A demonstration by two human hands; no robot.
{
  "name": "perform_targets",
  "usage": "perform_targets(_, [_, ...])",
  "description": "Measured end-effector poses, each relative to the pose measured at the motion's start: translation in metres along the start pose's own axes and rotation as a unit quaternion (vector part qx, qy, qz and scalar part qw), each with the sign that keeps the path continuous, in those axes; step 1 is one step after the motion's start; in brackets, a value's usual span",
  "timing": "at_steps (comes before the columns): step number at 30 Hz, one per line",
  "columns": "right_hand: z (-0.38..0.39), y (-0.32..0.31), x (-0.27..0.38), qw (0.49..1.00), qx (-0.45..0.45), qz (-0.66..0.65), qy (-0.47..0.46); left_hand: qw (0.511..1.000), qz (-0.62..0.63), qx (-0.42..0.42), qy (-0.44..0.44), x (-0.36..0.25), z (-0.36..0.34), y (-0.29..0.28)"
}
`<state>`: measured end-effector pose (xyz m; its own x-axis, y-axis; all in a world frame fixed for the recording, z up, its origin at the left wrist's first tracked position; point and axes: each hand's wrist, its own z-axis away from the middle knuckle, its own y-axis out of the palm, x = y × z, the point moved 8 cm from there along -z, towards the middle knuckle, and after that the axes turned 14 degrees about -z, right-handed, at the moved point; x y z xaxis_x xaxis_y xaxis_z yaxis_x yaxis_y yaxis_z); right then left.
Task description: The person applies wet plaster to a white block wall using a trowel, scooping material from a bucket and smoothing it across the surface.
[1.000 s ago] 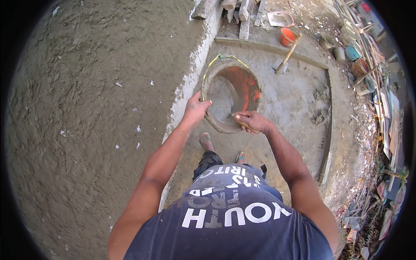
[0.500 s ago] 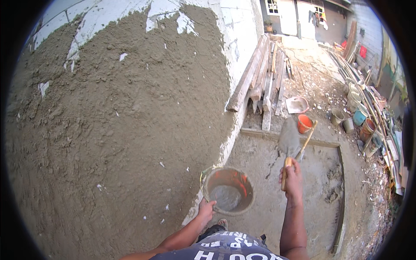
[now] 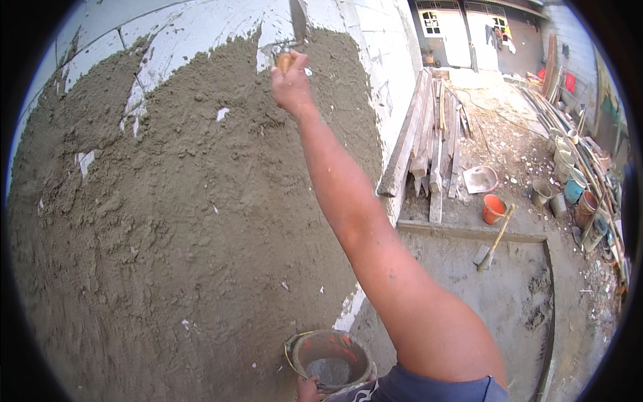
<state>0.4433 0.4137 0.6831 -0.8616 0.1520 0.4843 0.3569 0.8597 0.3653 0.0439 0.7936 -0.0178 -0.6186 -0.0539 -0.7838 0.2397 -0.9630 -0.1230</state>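
My right hand (image 3: 291, 84) is closed around the wooden handle of a trowel (image 3: 299, 21), with the arm stretched far up and across to the left. The trowel's metal blade stands edge-on at the upper part of the wall (image 3: 194, 201), by the border between rough grey mortar and bare white blocks. Low in the picture, my left hand (image 3: 309, 388) grips the rim of a bucket (image 3: 333, 358), held close to my body. Grey wet mortar lies in its bottom, and orange shows through the smears on its inner side.
Timber beams (image 3: 429, 134) are stacked along the wall. A hoe (image 3: 495, 241) stands in a framed mortar bed (image 3: 462, 288), near an orange bucket (image 3: 494, 209) and a pale basin (image 3: 481, 179). Several buckets (image 3: 575, 185) and long poles line the right side.
My right hand has swung the trowel from over the mortar bed up and left to the wall's top. The bucket in my left hand has come lower and nearer my body.
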Motion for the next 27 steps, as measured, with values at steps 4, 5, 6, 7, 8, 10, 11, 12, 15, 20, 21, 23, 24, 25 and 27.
perform_targets(4, [0.175,-0.035,0.081,0.907,0.144,-0.322,0.231,0.998,0.040,-0.039,0.035,-0.017,0.040,-0.004])
perform_targets(5, [0.231,-0.068,0.079,0.896,0.174,-0.289,0.289,0.998,0.033,-0.027,0.051,-0.018,0.039,0.000])
perform_targets(6, [0.290,-0.110,0.070,0.887,0.217,-0.254,0.320,0.997,0.027,-0.014,0.069,-0.018,0.033,0.005])
perform_targets(7, [0.359,-0.151,0.068,0.845,0.255,-0.218,0.417,0.995,-0.009,-0.010,0.096,-0.012,0.028,-0.001])
perform_targets(8, [0.420,-0.202,0.076,0.791,0.312,-0.141,0.507,0.991,-0.045,0.001,0.128,-0.014,0.028,0.003])
perform_targets(10, [0.516,-0.304,0.086,0.745,0.447,-0.009,0.495,0.992,-0.039,0.031,0.113,-0.043,0.071,0.047])
perform_targets(11, [0.551,-0.337,0.083,0.759,0.508,0.065,0.403,0.984,-0.073,0.051,0.152,-0.048,0.074,0.063])
perform_targets(12, [0.586,-0.364,0.074,0.759,0.560,0.137,0.303,0.973,-0.108,0.071,0.191,-0.053,0.076,0.079])
perform_targets(15, [0.642,-0.373,0.057,0.631,0.571,0.381,0.361,0.957,-0.166,0.112,0.211,-0.052,0.082,0.112])
perform_targets(20, [0.653,-0.458,0.088,0.575,0.638,0.401,0.318,0.940,-0.183,0.149,0.246,-0.088,0.124,0.169])
perform_targets(21, [0.626,-0.458,0.096,0.533,0.633,0.415,0.378,0.941,-0.182,0.152,0.239,-0.084,0.127,0.171])
perform_targets(23, [0.563,-0.452,0.125,0.613,0.553,0.455,0.333,0.934,-0.170,0.174,0.262,-0.084,0.139,0.190])
perform_targets(24, [0.562,-0.464,0.124,0.606,0.548,0.476,0.326,0.925,-0.163,0.194,0.283,-0.090,0.147,0.208])
perform_targets(25, [0.559,-0.470,0.120,0.602,0.541,0.496,0.313,0.914,-0.156,0.211,0.310,-0.098,0.154,0.223])
perform_targets(27, [0.556,-0.490,0.120,0.587,0.542,0.519,0.304,0.896,-0.151,0.229,0.348,-0.107,0.169,0.250])
